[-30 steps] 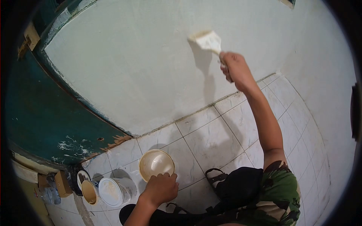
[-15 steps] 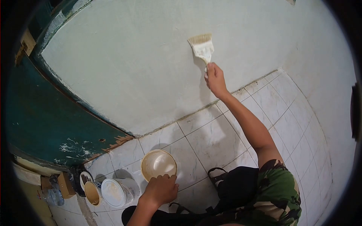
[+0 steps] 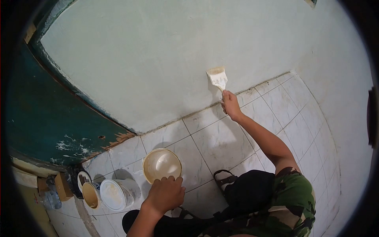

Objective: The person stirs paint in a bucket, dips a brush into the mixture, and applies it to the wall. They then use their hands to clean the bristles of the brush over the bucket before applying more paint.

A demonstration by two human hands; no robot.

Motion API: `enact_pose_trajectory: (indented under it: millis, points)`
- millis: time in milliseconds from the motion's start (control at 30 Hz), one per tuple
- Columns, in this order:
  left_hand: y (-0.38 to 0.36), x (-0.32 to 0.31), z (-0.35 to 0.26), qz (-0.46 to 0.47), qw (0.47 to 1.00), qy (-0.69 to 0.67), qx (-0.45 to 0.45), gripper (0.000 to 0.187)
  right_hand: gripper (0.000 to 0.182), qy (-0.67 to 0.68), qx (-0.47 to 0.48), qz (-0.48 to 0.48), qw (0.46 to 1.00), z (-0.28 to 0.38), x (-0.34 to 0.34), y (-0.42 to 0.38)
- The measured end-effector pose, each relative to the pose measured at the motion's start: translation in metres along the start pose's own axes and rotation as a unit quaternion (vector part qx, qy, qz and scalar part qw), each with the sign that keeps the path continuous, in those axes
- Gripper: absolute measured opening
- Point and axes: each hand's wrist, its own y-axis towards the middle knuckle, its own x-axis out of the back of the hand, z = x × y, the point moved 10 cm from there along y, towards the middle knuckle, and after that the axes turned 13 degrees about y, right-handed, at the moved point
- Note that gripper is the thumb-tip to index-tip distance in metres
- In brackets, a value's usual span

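A wide paintbrush (image 3: pixel 217 78) with pale bristles and a white-smeared ferrule is gripped by its handle in my right hand (image 3: pixel 231 105). Its bristles point up along the pale wall (image 3: pixel 158 55), low down near the floor line; whether they touch the wall is hard to tell. My left hand (image 3: pixel 166 192) is closed over the near rim of a cream bucket (image 3: pixel 147 165), its fingertips hidden from above. Whitish paint shows inside the bucket.
To the left stand a white lidded pail (image 3: pixel 113 194) and an open yellowish bucket (image 3: pixel 90 196). A plastic bottle (image 3: pixel 51 200) and a cardboard box (image 3: pixel 63 186) lie beyond. A dark green door (image 3: pixel 47 114) borders the wall. White tiles (image 3: pixel 205 158) cover the floor.
My right hand has drawn the paintbrush down the wall, closer to the floor. My left hand remains at the bucket's rim. The view has shifted slightly.
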Motion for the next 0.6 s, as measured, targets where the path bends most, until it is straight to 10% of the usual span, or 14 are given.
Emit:
enact_pose_trajectory:
  millis: [600]
  points:
    - [0.002, 0.001, 0.002, -0.009, 1.000, -0.004, -0.004, 0.026, 0.018, 0.082, -0.251, -0.041, 0.964, -0.054, 0.028, -0.002]
